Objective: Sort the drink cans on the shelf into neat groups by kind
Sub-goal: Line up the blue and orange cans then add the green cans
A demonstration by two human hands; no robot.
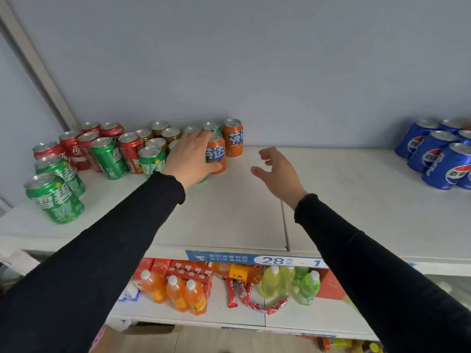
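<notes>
The left hand (190, 155) is wrapped around the near orange can (216, 156), thumb low across its front and fingers reaching round the back, a grip that looks suited to lifting or sliding it out of the mixed cluster. Something green shows just under the palm, probably another can, though most of it is hidden. The right hand (276, 171) hovers over the bare middle of the shelf (356, 205) with fingers spread and loosely bent, holding nothing, apparently ready to receive or steady a can. A second orange can (233, 138) stands just behind and right of the gripped one, so the two already make the start of a group. To the left, red cans (76, 151), green cans (54, 200) and gold-topped cans (163, 135) stand packed and intermixed, touching one another; they crowd the gripped can's left side, so the free way out is to the right. The blue cans (438, 156) are already gathered at the far right, well apart. Below, a lower shelf (198, 317) carries orange bottles (175, 294), green bottles (293, 284) and red wrapped snacks (252, 299), behind a blue price label (254, 259).
</notes>
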